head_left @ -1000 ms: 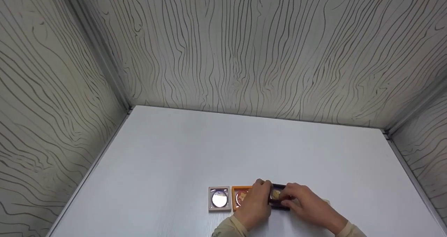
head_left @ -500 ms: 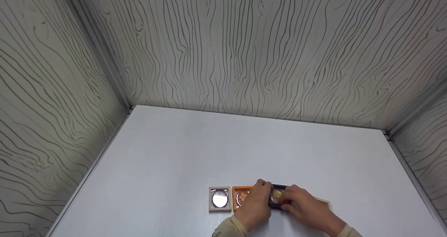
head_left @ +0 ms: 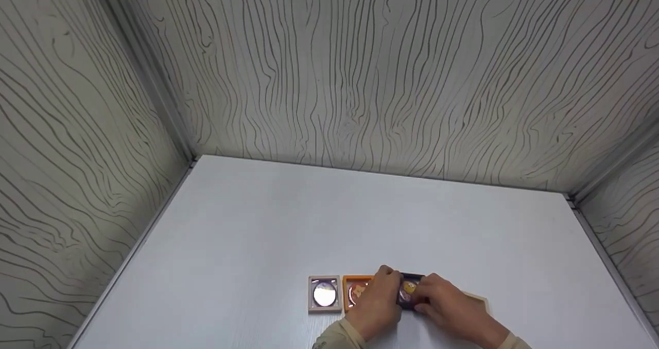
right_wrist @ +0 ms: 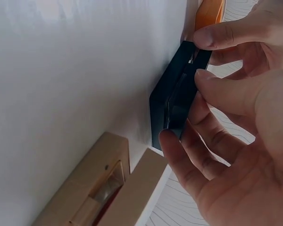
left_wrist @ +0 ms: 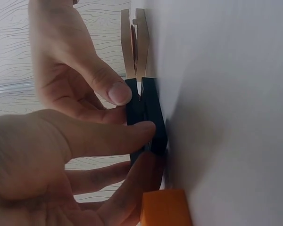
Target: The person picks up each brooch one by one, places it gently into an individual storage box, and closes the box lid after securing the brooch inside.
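Observation:
A dark square display frame [head_left: 411,291] with a round yellow-and-purple piece behind its clear window lies between both hands in the head view. My left hand [head_left: 375,302] pinches its left side; the right hand [head_left: 453,308] grips its right side and covers part of it. From the left wrist view, the dark frame [left_wrist: 153,110] appears as two thin halves with a narrow gap at the far end, and my left thumb [left_wrist: 144,129] presses on its edge. The right wrist view shows the right fingers [right_wrist: 177,148] along the dark frame's near end.
Left of the dark frame, an orange frame [head_left: 347,295] with a red round piece is partly hidden by my left hand. A pale frame [head_left: 310,300] stands beside that. On the right, a beige frame [head_left: 479,302] shows two halves parted in the right wrist view.
My right hand has shifted slightly and its fingers have drawn back, so more of the yellow piece and of the beige frame shows. The left hand has stayed nearly in place.

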The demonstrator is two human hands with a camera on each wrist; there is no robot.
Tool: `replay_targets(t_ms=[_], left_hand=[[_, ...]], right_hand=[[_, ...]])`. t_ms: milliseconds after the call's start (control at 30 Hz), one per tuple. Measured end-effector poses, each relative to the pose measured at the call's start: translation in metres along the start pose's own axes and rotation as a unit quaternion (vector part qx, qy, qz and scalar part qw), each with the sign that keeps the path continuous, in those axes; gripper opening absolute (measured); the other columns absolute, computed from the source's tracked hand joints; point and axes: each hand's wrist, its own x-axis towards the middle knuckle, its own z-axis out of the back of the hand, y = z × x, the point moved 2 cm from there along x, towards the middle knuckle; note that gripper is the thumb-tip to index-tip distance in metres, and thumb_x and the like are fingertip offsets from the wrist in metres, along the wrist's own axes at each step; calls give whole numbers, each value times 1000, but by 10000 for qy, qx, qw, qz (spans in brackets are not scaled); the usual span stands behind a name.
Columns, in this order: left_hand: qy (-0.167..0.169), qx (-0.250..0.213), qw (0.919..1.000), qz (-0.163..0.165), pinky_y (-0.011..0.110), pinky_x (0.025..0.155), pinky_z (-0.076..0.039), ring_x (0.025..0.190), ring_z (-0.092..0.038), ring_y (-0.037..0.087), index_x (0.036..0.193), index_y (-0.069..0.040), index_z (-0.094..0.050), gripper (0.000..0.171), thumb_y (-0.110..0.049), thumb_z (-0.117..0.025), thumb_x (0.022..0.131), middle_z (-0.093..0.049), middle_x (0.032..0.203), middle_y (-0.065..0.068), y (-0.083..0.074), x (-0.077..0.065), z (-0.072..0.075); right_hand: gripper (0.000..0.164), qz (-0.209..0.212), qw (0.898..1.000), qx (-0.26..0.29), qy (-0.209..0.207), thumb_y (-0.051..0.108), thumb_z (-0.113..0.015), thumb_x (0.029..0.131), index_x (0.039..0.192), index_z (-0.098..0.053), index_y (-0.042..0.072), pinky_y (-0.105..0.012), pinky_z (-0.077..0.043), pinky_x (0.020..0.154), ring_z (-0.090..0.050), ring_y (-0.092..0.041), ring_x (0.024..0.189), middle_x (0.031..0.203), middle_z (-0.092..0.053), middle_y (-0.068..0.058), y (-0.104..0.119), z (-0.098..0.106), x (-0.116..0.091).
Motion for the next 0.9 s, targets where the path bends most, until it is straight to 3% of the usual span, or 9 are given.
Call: replay_targets(t_ms=[167, 533, 800, 900], left_hand=[[83, -152, 9998, 120, 21, 81, -52, 91, -55, 7, 103, -11, -66, 41, 2, -78, 66, -55, 104, -1, 1, 1, -2], [-127, -107, 9998, -102, 21, 78, -51, 88, -53, 7, 97, -11, -64, 38, 1, -80, 65, -53, 100, -1, 4, -1, -2], [-181, -74, 9998, -91, 20, 74, -50, 83, -53, 6, 95, -12, -64, 36, 3, -78, 65, -54, 95, -2, 4, 2, -3], [-133, -105, 9999, -20, 20, 74, -50, 81, -52, 5, 96, -12, -64, 37, 4, -78, 66, -54, 95, -3, 4, 3, -3]], right_hand=[[20, -132, 9999, 75, 79, 10, -74, 87, 97, -75, 28, -40, -54, 89, -59, -8, 102, 101, -66, 16, -1, -1, 1], [22, -216, 9997, -31, 86, 11, -74, 87, 96, -74, 31, -38, -54, 88, -57, -6, 100, 99, -64, 19, 1, -1, 2], [24, 175, 9997, -107, -156, 8, -77, 84, 94, -75, 30, -36, -54, 87, -57, -5, 98, 99, -67, 17, 1, -2, 2], [23, 134, 9998, -97, -125, 8, -78, 83, 93, -76, 29, -36, -54, 87, -57, -5, 98, 98, -67, 16, 1, -1, 3]])
